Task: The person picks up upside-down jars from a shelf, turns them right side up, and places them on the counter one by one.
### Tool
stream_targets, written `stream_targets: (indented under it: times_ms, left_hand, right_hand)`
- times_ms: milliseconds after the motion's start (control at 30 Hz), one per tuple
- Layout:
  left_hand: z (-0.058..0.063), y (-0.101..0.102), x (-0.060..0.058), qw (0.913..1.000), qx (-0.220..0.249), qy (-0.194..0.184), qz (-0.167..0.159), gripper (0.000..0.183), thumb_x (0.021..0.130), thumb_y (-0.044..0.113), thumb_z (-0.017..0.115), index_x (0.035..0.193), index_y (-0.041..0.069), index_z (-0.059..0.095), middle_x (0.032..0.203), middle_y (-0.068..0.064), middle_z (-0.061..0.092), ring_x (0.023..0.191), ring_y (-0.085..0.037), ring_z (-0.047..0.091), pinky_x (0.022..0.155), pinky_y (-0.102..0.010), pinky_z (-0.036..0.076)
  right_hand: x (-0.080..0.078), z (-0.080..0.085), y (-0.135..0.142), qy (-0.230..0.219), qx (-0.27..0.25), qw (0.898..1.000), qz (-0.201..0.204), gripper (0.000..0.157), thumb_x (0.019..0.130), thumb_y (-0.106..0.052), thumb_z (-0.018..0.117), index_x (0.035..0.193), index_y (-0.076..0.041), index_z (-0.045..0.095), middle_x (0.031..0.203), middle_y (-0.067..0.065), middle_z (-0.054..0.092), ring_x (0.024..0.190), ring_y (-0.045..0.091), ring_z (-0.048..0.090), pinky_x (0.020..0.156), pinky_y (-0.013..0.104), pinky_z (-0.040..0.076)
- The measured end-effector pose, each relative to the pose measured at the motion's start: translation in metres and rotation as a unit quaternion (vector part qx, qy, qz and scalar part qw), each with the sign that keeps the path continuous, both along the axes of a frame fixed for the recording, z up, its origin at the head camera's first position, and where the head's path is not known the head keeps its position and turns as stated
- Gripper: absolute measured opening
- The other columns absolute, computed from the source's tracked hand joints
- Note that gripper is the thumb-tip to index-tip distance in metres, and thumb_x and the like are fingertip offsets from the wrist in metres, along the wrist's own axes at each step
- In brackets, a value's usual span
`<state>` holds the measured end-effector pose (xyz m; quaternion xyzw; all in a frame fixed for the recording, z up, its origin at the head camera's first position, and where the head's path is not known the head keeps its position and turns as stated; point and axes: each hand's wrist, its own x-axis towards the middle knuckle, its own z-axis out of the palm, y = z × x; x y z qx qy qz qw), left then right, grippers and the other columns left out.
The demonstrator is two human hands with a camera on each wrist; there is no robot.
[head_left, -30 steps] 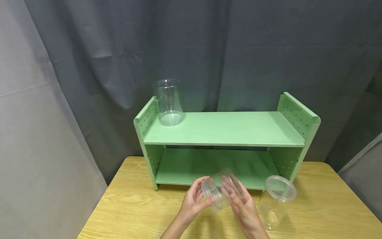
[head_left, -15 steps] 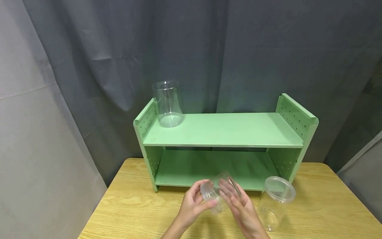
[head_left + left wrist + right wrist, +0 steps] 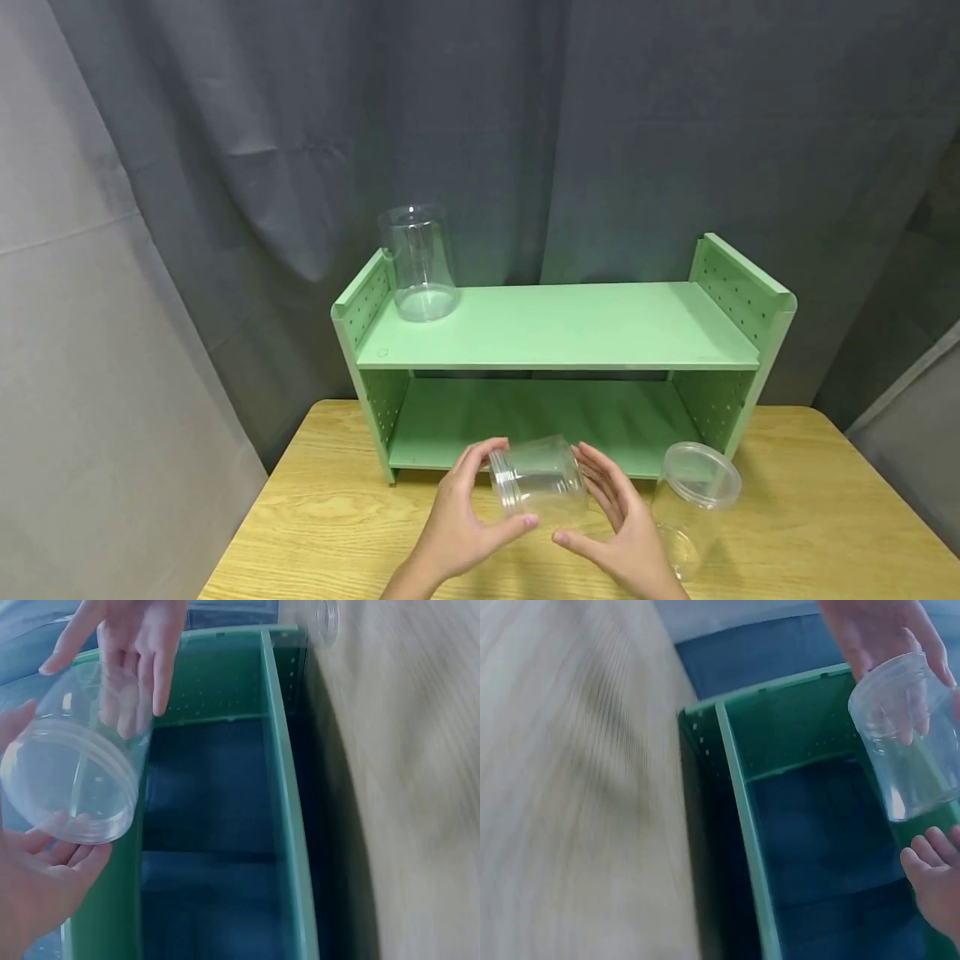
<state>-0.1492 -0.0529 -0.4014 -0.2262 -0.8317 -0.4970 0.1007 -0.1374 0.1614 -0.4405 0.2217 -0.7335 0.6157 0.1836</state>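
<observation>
A clear plastic jar [image 3: 542, 482] lies tilted on its side in the air, in front of the green shelf. My left hand [image 3: 459, 518] grips its ribbed lid end, thumb below and fingers behind. Beside the base end, my right hand [image 3: 624, 527] is held with its fingers loosely bent; its thumb is apart from the jar, and contact at the fingertips is hard to tell. In the left wrist view the round lid end of the jar [image 3: 67, 780] faces the camera. The right wrist view shows the right hand [image 3: 939, 889] just below the jar's base.
Behind the hands stands a green two-tier shelf [image 3: 570, 325] on a wooden table [image 3: 322, 508]. A tall clear jar [image 3: 425, 267] stands at its upper left. Another clear lidded jar [image 3: 697, 492] stands on the table by my right hand. Grey curtains [image 3: 637, 150] hang behind.
The jar has turned closer to level. My right hand has come away from round its side to beside the base, while the left hand has shifted slightly left with the lid end.
</observation>
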Motion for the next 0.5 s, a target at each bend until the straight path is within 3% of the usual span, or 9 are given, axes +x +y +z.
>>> stream_targets:
  times_ms: [33,67,133,200,267,400,500]
  left_hand:
    - [0.0009,-0.0014,0.0006,0.9995,-0.026,0.015,0.002,0.080,0.072,0.042,0.084,0.141,0.026,0.045,0.142,0.008,0.052,0.132,-0.019,0.051,0.108,-0.053,0.046]
    - [0.0017,-0.0026,0.0013,0.9982,-0.052,0.031,0.003,0.082,0.073,0.043,0.084,0.142,0.023,0.045,0.143,0.007,0.052,0.132,-0.019,0.050,0.108,-0.053,0.047]
    - [0.0030,-0.0042,0.0027,0.9938,-0.094,0.059,0.001,0.084,0.074,0.042,0.083,0.143,0.019,0.044,0.144,0.004,0.051,0.133,-0.020,0.050,0.107,-0.052,0.048]
    - [0.0039,-0.0051,0.0045,0.9883,-0.128,0.083,0.000,0.085,0.074,0.042,0.083,0.144,0.015,0.043,0.144,0.001,0.050,0.133,-0.020,0.049,0.107,-0.050,0.049]
    - [0.0044,-0.0055,0.0061,0.9843,-0.146,0.099,-0.001,0.085,0.075,0.041,0.083,0.144,0.012,0.043,0.144,-0.001,0.051,0.133,-0.021,0.049,0.108,-0.048,0.049]
    - [0.0041,-0.0054,0.0073,0.9772,-0.170,0.126,0.003,0.086,0.073,0.041,0.084,0.143,0.012,0.043,0.144,-0.001,0.051,0.133,-0.019,0.049,0.108,-0.043,0.050]
    - [0.0032,-0.0050,0.0065,0.9720,-0.183,0.148,0.002,0.088,0.071,0.039,0.086,0.142,0.010,0.044,0.143,-0.001,0.052,0.132,-0.018,0.049,0.108,-0.040,0.050]
  right_hand:
    - [-0.0002,0.0010,-0.0005,0.033,0.055,0.998,-0.025,0.096,0.066,-0.006,0.089,0.148,-0.004,0.038,0.146,0.001,0.051,0.133,-0.009,0.043,0.109,0.004,0.033]
    - [-0.0008,0.0017,-0.0009,0.075,0.115,0.989,-0.053,0.101,0.063,-0.014,0.092,0.148,-0.006,0.039,0.146,0.005,0.050,0.135,-0.008,0.042,0.110,0.004,0.031]
    - [-0.0027,0.0034,-0.0016,0.163,0.213,0.958,-0.099,0.108,0.055,-0.025,0.095,0.147,-0.005,0.042,0.146,0.011,0.050,0.137,-0.001,0.042,0.112,0.004,0.028]
    - [-0.0045,0.0044,-0.0018,0.234,0.271,0.925,-0.126,0.111,0.051,-0.031,0.095,0.145,-0.002,0.044,0.147,0.013,0.049,0.140,0.006,0.040,0.116,0.006,0.025]
    - [-0.0055,0.0050,-0.0022,0.277,0.294,0.906,-0.130,0.111,0.049,-0.032,0.093,0.143,0.002,0.045,0.149,0.014,0.047,0.143,0.012,0.038,0.119,0.009,0.023]
    - [-0.0053,0.0050,-0.0053,0.301,0.287,0.900,-0.127,0.107,0.051,-0.031,0.091,0.140,0.007,0.046,0.150,0.016,0.045,0.149,0.013,0.030,0.123,0.014,0.019]
    - [-0.0060,0.0055,-0.0101,0.325,0.281,0.894,-0.127,0.093,0.070,-0.042,0.085,0.138,0.009,0.048,0.146,0.019,0.049,0.149,0.016,0.031,0.125,0.019,0.020]
